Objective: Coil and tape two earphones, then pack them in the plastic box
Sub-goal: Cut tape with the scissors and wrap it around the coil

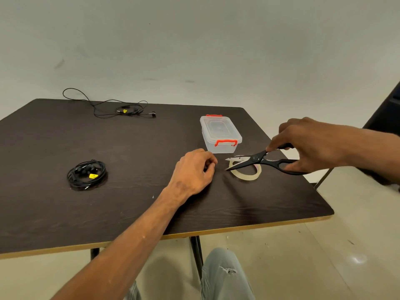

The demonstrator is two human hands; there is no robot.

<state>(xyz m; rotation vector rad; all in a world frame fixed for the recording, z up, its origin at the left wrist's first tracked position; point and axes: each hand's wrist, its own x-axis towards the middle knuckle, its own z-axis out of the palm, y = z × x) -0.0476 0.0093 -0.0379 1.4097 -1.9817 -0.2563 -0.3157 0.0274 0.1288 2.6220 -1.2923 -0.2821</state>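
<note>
A coiled black earphone [86,174] with a yellow tag lies on the dark table's left side. A second, uncoiled earphone [121,110] sprawls at the far left edge. The clear plastic box [220,134] with red latches stands closed, right of centre. A roll of clear tape [245,172] lies flat in front of the box. My right hand [307,144] grips black scissors [259,161], whose open blades reach over the roll. My left hand [194,169] rests just left of the roll with curled fingers, pinching what looks like a strip of tape; the strip itself is hard to see.
The dark table [129,208] has a light front edge, and its right edge runs close past the tape roll. A dark piece of furniture [387,109] stands at the far right. My knees show below the table.
</note>
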